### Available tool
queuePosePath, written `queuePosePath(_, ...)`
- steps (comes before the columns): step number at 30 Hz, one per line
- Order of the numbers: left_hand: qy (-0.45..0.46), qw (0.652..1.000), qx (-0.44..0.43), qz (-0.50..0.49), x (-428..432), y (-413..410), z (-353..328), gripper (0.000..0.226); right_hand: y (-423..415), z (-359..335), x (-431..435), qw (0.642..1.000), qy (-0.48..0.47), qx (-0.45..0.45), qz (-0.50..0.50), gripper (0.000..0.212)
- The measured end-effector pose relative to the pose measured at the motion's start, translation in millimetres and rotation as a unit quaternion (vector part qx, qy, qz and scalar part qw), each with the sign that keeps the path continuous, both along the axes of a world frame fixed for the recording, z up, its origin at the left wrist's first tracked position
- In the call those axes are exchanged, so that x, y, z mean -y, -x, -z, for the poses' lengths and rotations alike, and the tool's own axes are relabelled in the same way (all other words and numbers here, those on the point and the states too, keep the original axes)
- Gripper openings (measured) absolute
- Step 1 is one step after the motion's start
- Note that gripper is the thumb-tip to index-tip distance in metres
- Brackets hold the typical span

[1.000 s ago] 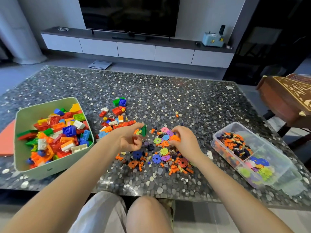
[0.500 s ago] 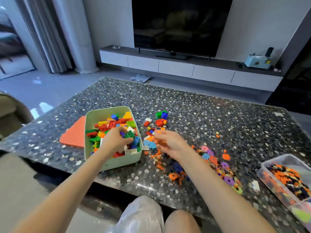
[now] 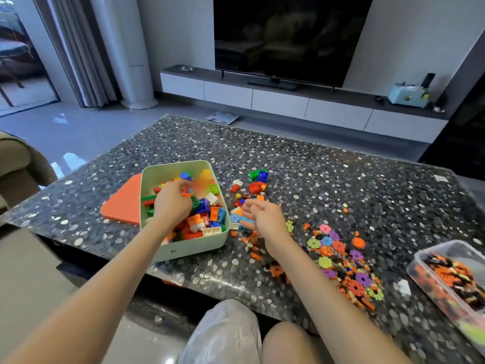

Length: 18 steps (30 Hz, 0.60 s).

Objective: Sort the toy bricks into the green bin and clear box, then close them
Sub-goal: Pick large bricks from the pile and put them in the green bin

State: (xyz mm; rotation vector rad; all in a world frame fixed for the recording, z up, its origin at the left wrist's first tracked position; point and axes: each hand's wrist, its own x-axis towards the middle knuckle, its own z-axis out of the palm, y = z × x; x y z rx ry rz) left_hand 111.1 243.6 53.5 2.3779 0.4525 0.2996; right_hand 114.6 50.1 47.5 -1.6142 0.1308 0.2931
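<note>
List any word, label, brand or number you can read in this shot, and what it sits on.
No text here is legible.
Green bin: a small dark mark low on its front wall, too small to read.
TV: a tiny mark at the middle of its lower edge, too small to read.

A home living room: television (image 3: 288, 35), low media cabinet (image 3: 288, 101), curtains (image 3: 76, 48).

On the table (image 3: 341, 166) the bin (image 3: 194, 245) holds bricks (image 3: 210, 214); a lid (image 3: 123, 203) touches its 9 o'clock side, loose bricks (image 3: 258, 181) lie at 2 o'clock, the box (image 3: 425, 287) at 4 o'clock.
</note>
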Motion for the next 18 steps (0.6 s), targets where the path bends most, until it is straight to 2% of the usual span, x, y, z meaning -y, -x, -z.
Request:
queuePosePath(2,-0.036,0.998,0.050,0.008,18.2,0.7,-4.1,0.044,14.2,16.1,36.2,0.987,0.129,0.097,0.025,0.030)
queuePosePath(4,-0.042,0.994,0.087,0.043,47.8,-1.2,-2.8,0.038,30.3,34.8,82.9,0.940,0.294,0.173,0.029,0.031)
queuePosePath(6,-0.039,0.990,0.103,0.089,77.0,0.1,1.8,0.031,43.0,55.4,122.8,0.885,0.422,0.198,0.021,0.034)
queuePosePath(9,-0.064,0.975,0.086,0.194,121.9,2.5,20.7,0.026,60.7,84.1,176.9,0.818,0.535,0.204,0.058,0.044)
queuePosePath(11,-0.077,0.962,0.049,0.259,144.9,5.2,38.9,0.024,69.5,99.7,204.1,0.787,0.588,0.167,0.091,0.059)
queuePosePath(13,-0.099,0.947,0.012,0.305,162.1,8.0,58.8,0.024,74.7,112.4,220.3,0.787,0.590,0.142,0.107,0.065)
queuePosePath(16,-0.134,0.935,-0.034,0.326,178.9,9.8,80.5,0.027,72.0,119.3,227.1,0.793,0.580,0.141,0.118,0.051)
queuePosePath(18,-0.125,0.937,-0.055,0.321,189.5,8.3,86.8,0.031,66.4,117.6,229.6,0.779,0.593,0.153,0.129,0.029)
